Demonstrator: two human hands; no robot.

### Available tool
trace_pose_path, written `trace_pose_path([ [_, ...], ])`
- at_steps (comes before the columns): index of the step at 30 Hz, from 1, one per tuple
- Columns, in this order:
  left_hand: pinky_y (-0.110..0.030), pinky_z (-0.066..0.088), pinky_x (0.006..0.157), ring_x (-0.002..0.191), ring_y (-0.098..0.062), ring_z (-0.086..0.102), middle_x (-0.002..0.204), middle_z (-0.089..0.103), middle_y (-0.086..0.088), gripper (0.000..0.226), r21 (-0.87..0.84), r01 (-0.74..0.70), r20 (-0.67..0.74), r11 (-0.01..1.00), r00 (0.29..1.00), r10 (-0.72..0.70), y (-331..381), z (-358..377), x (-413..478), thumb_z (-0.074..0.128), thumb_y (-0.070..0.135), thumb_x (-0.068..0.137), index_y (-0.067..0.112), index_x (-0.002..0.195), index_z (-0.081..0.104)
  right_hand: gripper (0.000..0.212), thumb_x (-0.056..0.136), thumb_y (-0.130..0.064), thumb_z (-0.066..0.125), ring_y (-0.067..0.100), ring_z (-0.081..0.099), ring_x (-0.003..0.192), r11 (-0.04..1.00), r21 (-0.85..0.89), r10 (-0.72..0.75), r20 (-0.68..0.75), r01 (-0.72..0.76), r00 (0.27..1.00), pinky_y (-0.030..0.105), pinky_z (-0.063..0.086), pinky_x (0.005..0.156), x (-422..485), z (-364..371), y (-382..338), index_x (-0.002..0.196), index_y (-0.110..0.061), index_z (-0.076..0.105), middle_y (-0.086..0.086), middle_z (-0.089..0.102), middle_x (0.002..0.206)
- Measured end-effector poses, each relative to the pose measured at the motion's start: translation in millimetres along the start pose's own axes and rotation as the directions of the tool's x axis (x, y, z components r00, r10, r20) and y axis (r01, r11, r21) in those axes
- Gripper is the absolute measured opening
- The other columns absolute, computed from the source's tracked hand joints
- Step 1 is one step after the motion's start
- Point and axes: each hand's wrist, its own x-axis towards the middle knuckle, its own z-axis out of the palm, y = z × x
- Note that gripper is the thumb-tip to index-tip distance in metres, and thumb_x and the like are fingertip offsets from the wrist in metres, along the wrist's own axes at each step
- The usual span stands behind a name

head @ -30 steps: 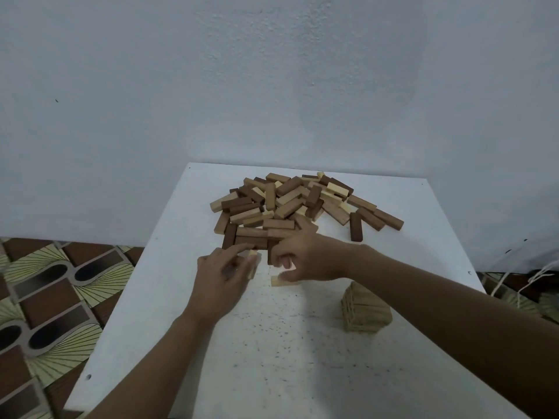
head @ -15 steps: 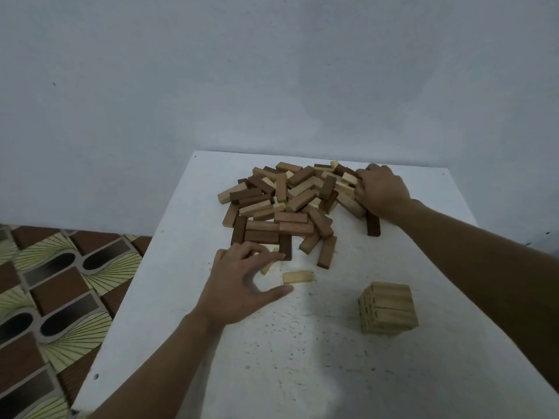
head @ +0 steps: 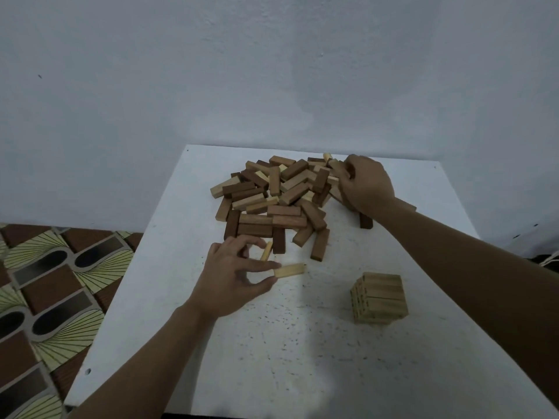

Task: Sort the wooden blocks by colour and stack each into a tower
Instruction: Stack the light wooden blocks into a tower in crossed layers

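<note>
Your left hand [head: 236,279] pinches the end of a pale block [head: 290,270] lying near the middle of the table [head: 302,373]. Your right hand [head: 367,186] curls into the mixed pile [head: 272,195] by the far edge; whether it grips anything, I cannot tell. The pale tower [head: 379,297] stands toward the right edge

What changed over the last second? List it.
The right hand left the pale block and reached to the far right edge of the block pile. The left hand closed in and pinches that block's end. The pale tower and table stayed put.
</note>
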Motion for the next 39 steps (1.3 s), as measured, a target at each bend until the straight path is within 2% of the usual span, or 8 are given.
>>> trace_pose_path([
  [4, -0.030, 0.033, 0.083, 0.097, -0.004, 0.049, 0.121, 0.058, 0.027, 0.030, -0.022, 0.026, -0.009, 0.999, 1.000, -0.026, 0.6, 0.7, 0.5, 0.072, 0.060, 0.079, 0.052, 0.108, 0.075, 0.024, 0.096, -0.034, 0.056, 0.023, 0.054, 0.072, 0.999, 0.036, -0.003, 0.056, 0.000, 0.998, 0.037, 0.047, 0.064, -14.7, -3.7, -12.3, 0.086, -0.012, 0.059, 0.003, 0.059, 0.077],
  [8, -0.034, 0.037, 0.081, 0.097, -0.004, 0.054, 0.112, 0.064, 0.029, 0.027, -0.076, 0.060, -0.054, 0.995, 0.996, -0.064, 3.1, 1.8, 0.0, 0.077, 0.053, 0.074, 0.047, 0.101, 0.078, 0.020, 0.097, -0.033, 0.059, 0.009, 0.051, 0.070, 0.987, 0.137, -0.110, 0.229, 0.080, 0.967, 0.027, 0.040, 0.061, -33.9, -31.8, -39.0, 0.089, -0.016, 0.064, -0.008, 0.059, 0.076],
  [14, -0.043, 0.045, 0.086, 0.102, -0.003, 0.058, 0.105, 0.065, 0.027, 0.030, -0.116, 0.125, -0.054, 0.985, 0.990, -0.132, 5.7, 1.3, -2.2, 0.079, 0.049, 0.071, 0.036, 0.098, 0.080, 0.022, 0.096, -0.020, 0.060, 0.012, 0.058, 0.099, 0.922, 0.091, -0.329, 0.697, 0.376, 0.638, 0.030, 0.048, 0.092, -78.1, -67.4, -88.0, 0.116, -0.017, 0.070, -0.004, 0.065, 0.107],
  [18, -0.047, 0.049, 0.085, 0.094, -0.005, 0.062, 0.099, 0.065, 0.021, 0.025, -0.142, 0.134, -0.067, 0.981, 0.987, -0.144, 12.8, 1.4, -8.9, 0.082, 0.041, 0.073, 0.028, 0.094, 0.078, 0.019, 0.096, -0.018, 0.061, 0.011, 0.050, 0.094, 0.870, -0.015, -0.279, 0.809, 0.493, 0.517, 0.024, 0.041, 0.079, -108.7, -55.1, -104.8, 0.115, -0.019, 0.067, -0.007, 0.049, 0.101],
  [24, -0.048, 0.051, 0.074, 0.082, -0.011, 0.062, 0.093, 0.064, 0.016, 0.021, -0.134, 0.123, -0.150, 0.983, 0.978, -0.143, 25.9, 4.1, -31.1, 0.084, 0.038, 0.077, 0.027, 0.093, 0.076, 0.021, 0.096, -0.004, 0.054, 0.021, 0.057, 0.096, 0.848, -0.108, -0.275, 0.748, 0.519, 0.604, 0.032, 0.053, 0.084, -140.2, -34.0, -121.8, 0.114, -0.012, 0.062, 0.008, 0.059, 0.108],
  [29, -0.044, 0.052, 0.074, 0.083, -0.011, 0.065, 0.095, 0.063, 0.016, 0.025, -0.134, 0.126, -0.178, 0.983, 0.973, -0.149, 33.3, -0.6, -54.3, 0.081, 0.037, 0.078, 0.026, 0.100, 0.078, 0.016, 0.092, 0.004, 0.050, 0.023, 0.052, 0.090, 0.903, -0.103, -0.258, 0.648, 0.418, 0.717, 0.031, 0.045, 0.075, -160.0, -15.0, -126.2, 0.096, -0.012, 0.050, 0.008, 0.048, 0.099],
  [35, -0.025, 0.050, 0.076, 0.089, -0.014, 0.061, 0.094, 0.064, 0.015, 0.041, -0.244, 0.158, -0.174, 0.957, 0.963, -0.204, 41.6, -14.4, -68.2, 0.081, 0.014, 0.083, 0.026, 0.120, 0.068, 0.051, 0.086, -0.002, 0.064, 0.024, 0.053, 0.105, 0.985, 0.084, -0.173, 0.465, 0.151, 0.868, 0.026, 0.047, 0.081, -186.1, 1.6, -119.5, 0.134, -0.006, 0.047, 0.010, 0.050, 0.124],
  [39, -0.026, 0.047, 0.082, 0.095, -0.011, 0.056, 0.105, 0.059, 0.019, 0.070, -0.158, 0.184, 0.018, 0.970, 0.983, -0.184, 20.0, -21.3, -62.7, 0.083, 0.032, 0.083, 0.026, 0.146, 0.052, 0.060, 0.082, -0.002, 0.068, 0.030, 0.049, 0.116, 0.970, 0.204, -0.203, 0.397, 0.129, 0.895, 0.035, 0.048, 0.095, -199.7, 7.3, -114.7, 0.138, 0.000, 0.047, 0.015, 0.052, 0.129],
])
